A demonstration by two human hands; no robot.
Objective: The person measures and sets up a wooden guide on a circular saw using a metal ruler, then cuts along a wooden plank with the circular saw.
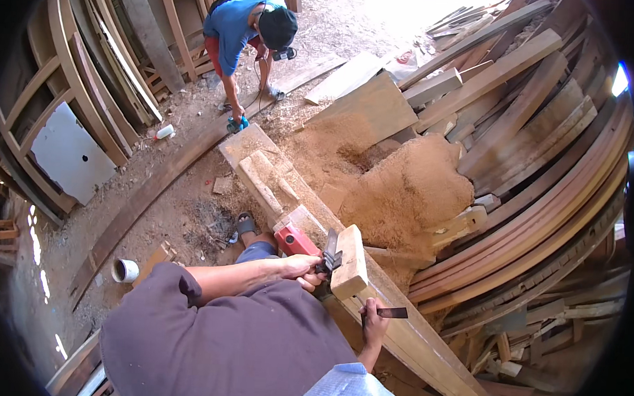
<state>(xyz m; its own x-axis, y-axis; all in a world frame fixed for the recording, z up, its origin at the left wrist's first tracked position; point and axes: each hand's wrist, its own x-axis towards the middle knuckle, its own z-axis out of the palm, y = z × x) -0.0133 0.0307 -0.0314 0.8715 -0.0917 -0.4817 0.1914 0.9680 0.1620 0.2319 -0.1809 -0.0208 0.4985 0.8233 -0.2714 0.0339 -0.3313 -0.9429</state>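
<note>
On the wooden beam, my left hand (302, 269) is closed round a dark metal piece (330, 253) with a thin upright blade-like plate. That piece sits against a pale wooden block (349, 263) with rounded edges. Right beside my left hand is a red box-shaped body (297, 240), its exact kind unclear. My right hand (374, 327) is closed on a dark flat metal strip (392, 312), which sticks out to the right just below the block. A thin rod shows between the block and those fingers.
The long wooden beam (403, 334) runs diagonally under my hands. Sawdust (415, 191) heaps behind it. Stacked planks (501, 127) and curved timbers (532, 240) crowd the right. Across from me, a person in blue (242, 35) bends with a teal power tool (238, 125) over a curved plank (157, 182).
</note>
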